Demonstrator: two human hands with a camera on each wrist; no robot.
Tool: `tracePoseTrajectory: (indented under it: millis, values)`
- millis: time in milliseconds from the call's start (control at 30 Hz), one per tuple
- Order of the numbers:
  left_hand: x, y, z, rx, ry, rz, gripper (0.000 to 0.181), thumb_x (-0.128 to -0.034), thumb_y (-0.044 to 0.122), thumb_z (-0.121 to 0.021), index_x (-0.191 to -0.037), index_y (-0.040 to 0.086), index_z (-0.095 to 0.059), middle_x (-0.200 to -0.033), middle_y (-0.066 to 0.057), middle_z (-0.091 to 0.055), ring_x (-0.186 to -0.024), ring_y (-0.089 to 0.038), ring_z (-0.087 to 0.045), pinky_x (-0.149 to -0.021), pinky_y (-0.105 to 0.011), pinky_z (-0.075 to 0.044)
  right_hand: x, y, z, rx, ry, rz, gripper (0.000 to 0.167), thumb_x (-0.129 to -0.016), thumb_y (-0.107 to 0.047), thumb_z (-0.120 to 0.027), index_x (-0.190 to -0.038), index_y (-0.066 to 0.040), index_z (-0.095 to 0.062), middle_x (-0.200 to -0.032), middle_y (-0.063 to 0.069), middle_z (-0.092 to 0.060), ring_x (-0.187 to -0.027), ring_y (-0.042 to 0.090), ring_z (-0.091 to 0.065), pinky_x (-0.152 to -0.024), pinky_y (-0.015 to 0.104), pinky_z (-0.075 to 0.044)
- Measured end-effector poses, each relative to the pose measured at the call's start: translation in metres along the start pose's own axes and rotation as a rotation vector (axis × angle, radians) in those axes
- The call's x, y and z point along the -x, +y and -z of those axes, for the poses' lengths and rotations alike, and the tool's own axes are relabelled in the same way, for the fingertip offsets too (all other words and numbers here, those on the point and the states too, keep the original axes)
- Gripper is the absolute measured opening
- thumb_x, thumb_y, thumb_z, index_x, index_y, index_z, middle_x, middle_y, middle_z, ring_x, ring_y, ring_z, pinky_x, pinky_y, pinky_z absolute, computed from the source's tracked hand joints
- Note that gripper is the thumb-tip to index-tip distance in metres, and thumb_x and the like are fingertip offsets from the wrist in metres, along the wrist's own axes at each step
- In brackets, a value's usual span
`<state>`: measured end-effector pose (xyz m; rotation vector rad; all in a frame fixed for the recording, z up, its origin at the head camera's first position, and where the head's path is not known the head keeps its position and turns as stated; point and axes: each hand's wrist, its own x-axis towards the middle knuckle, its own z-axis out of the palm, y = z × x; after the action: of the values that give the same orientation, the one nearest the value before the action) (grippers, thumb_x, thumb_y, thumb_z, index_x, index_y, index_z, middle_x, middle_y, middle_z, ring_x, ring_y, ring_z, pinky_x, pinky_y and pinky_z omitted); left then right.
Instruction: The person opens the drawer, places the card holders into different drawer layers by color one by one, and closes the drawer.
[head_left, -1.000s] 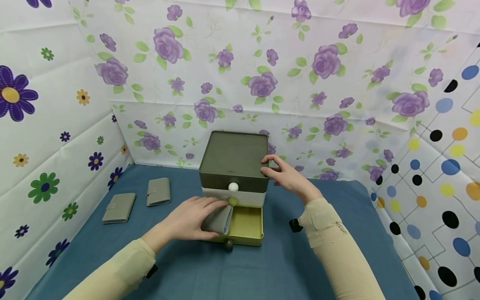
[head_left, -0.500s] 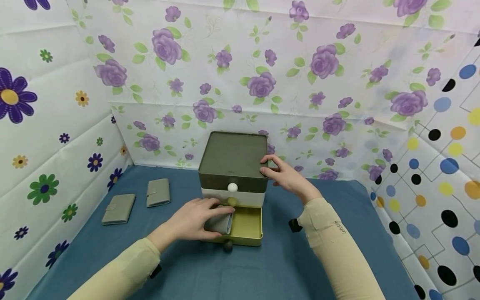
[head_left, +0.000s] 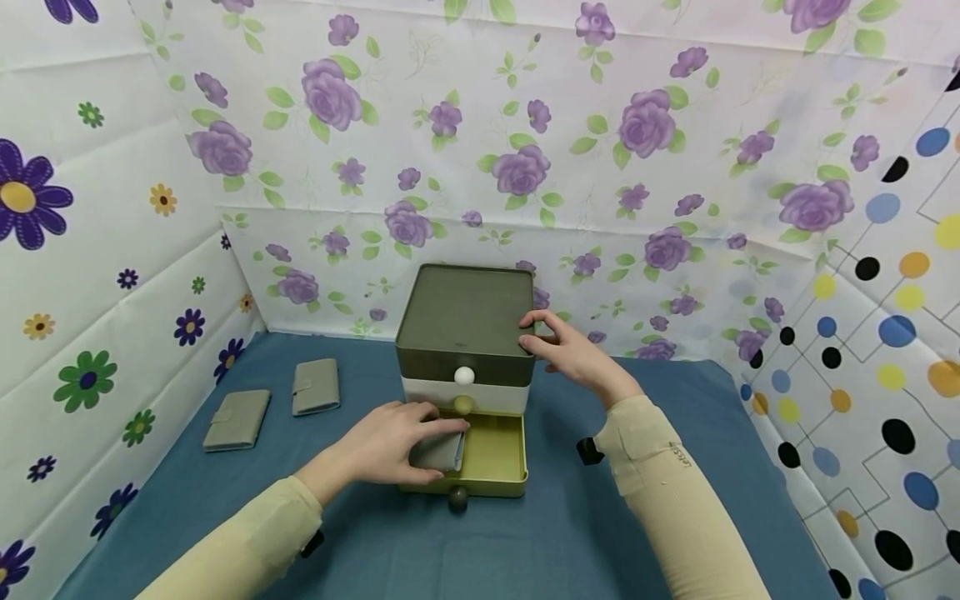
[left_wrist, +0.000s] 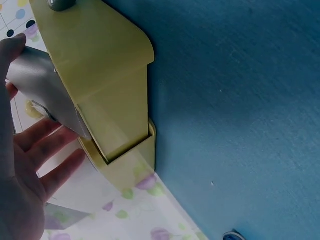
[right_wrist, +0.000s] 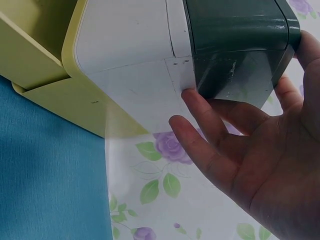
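My left hand (head_left: pixel 386 442) pinches a grey wallet (head_left: pixel 441 452) between thumb and fingers. The wallet is at the left part of the pulled-out yellow-green bottom drawer (head_left: pixel 498 442); the left wrist view shows the wallet (left_wrist: pixel 45 85) by the drawer's side wall, its lower part hidden. My right hand (head_left: pixel 581 354) touches the right front corner of the small drawer cabinet (head_left: pixel 472 308), which has a dark green top tier above a white one. In the right wrist view, the slightly bent fingers (right_wrist: pixel 205 117) lie along the cabinet's side.
Two more grey wallets, a nearer wallet (head_left: pixel 236 421) and a farther wallet (head_left: pixel 316 386), lie on the blue tablecloth (head_left: pixel 517 550) at the left. Flower-patterned sheets (head_left: pixel 480 167) stand behind and to the left, and a dotted sheet (head_left: pixel 892 400) at the right.
My left hand has shifted slightly right and down with the wallet, which sits a little lower in the drawer. My right hand stays at the cabinet's corner.
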<state>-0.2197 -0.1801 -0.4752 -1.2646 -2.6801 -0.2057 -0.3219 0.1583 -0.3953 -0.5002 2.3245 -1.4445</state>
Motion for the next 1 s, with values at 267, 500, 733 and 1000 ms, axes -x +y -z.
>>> tracePoseTrajectory:
  millis: [267, 500, 733, 1000]
  values:
    - [-0.0024, 0.0018, -0.0043, -0.06, -0.046, 0.002, 0.072, -0.0927, 0.063, -0.077, -0.156, 0.035, -0.058, -0.114, 0.0, -0.068, -0.095, -0.016, -0.063, -0.082, -0.045, -0.056, -0.0002, -0.0004, -0.0008, -0.012, -0.005, 0.003, 0.036, -0.111, -0.043, -0.06, -0.143, -0.03, -0.05, -0.147, 0.011, -0.059, -0.133, 0.033, -0.055, -0.107, 0.064, -0.046]
    - [-0.0022, 0.0022, -0.0045, -0.057, -0.086, 0.039, 0.074, -0.0941, 0.067, -0.073, -0.158, 0.035, -0.056, -0.118, -0.002, -0.069, -0.101, -0.019, -0.066, -0.088, -0.048, -0.056, -0.0014, -0.0003, 0.0007, -0.011, -0.008, 0.004, 0.037, -0.111, -0.044, -0.06, -0.143, -0.03, -0.049, -0.148, 0.011, -0.058, -0.133, 0.033, -0.055, -0.106, 0.064, -0.046]
    - [-0.0009, 0.0009, -0.006, -0.034, -0.127, 0.068, 0.074, -0.0959, 0.067, -0.071, -0.161, 0.037, -0.052, -0.122, -0.003, -0.069, -0.105, -0.02, -0.066, -0.09, -0.049, -0.056, -0.0016, 0.0008, 0.0007, 0.007, -0.009, 0.004, 0.038, -0.111, -0.045, -0.06, -0.144, -0.029, -0.049, -0.149, 0.012, -0.058, -0.134, 0.033, -0.055, -0.104, 0.06, -0.048]
    - [0.0005, 0.0023, -0.0085, -0.046, -0.146, 0.065, 0.067, -0.0982, 0.067, -0.068, -0.157, 0.036, -0.057, -0.129, -0.003, -0.069, -0.116, -0.022, -0.066, -0.1, -0.054, -0.053, 0.001, -0.0008, -0.0001, 0.004, -0.003, -0.001, 0.037, -0.111, -0.045, -0.06, -0.143, -0.03, -0.049, -0.149, 0.011, -0.057, -0.134, 0.033, -0.055, -0.105, 0.061, -0.047]
